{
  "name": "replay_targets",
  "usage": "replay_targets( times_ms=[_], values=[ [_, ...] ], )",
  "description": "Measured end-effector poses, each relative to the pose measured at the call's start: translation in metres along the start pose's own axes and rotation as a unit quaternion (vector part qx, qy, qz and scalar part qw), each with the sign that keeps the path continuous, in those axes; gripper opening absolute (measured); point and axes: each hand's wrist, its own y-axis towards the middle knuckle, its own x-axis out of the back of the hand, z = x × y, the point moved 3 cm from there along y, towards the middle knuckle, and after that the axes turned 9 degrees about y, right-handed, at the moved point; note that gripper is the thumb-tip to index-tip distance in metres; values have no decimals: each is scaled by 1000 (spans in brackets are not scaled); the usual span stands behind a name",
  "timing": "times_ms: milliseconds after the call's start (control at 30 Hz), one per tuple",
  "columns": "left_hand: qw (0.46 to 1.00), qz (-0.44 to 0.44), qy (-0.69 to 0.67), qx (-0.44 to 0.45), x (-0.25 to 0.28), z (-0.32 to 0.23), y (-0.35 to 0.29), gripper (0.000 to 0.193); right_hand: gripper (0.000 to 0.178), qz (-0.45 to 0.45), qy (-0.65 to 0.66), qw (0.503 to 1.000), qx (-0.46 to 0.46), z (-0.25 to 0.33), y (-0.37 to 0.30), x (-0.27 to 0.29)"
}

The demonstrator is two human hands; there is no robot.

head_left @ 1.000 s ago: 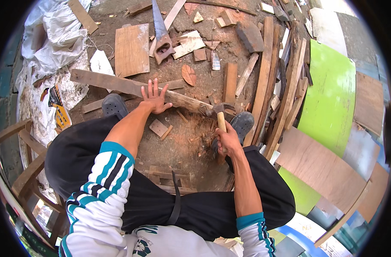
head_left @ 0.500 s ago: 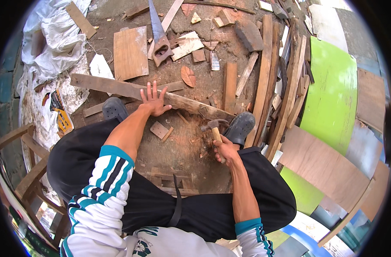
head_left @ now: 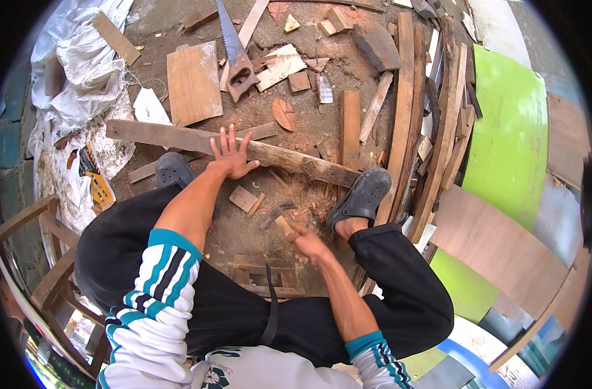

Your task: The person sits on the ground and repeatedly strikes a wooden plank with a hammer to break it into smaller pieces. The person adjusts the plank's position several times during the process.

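Observation:
My left hand (head_left: 231, 157) lies with spread fingers across a long wooden plank (head_left: 289, 160), pressing on its top. The plank slants from the left down to my right shoe (head_left: 367, 198), its right end against the toe. In my right hand (head_left: 307, 245) a hammer (head_left: 283, 221) is gripped by its light wooden handle. The steel head points up and left, over the dirt below the plank and apart from it. Close to the hammer lie a small wood block (head_left: 243, 198) and a thin offcut (head_left: 256, 204).
A handsaw (head_left: 239, 61) lies beyond the plank beside a square board (head_left: 194, 84). Long boards (head_left: 403, 117) are stacked at the right, next to a green panel (head_left: 510, 123). White sacking (head_left: 75, 71) lies far left, above a wooden chair (head_left: 53, 259). A stone (head_left: 377, 47) sits at the back.
My right hand has moved left and down with the hammer, away from my right shoe. My left hand stays on the plank.

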Motion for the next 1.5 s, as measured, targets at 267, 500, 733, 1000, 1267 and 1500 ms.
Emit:
replay_targets(
  times_ms=[267,500,733,1000,1267,1500],
  values=[
    [1000,-16,-11,-9,-9,8,4,99,61,-181,84,952,233,79,-59,68],
    [1000,-11,-3,-20,-7,5,5,101,63,-184,-3,963,195,61,-32,58],
    [1000,2,3,7,1,3,0,100,63,-129,210,950,194,72,-49,90],
    [1000,3,10,4,-2,2,3,100,67,-203,128,938,249,58,-39,57],
    [1000,10,7,12,-1,6,0,99,64,-158,231,928,246,74,-57,81],
    [1000,3,13,8,-3,4,5,100,66,-169,117,956,209,45,-29,42]
  ],
)
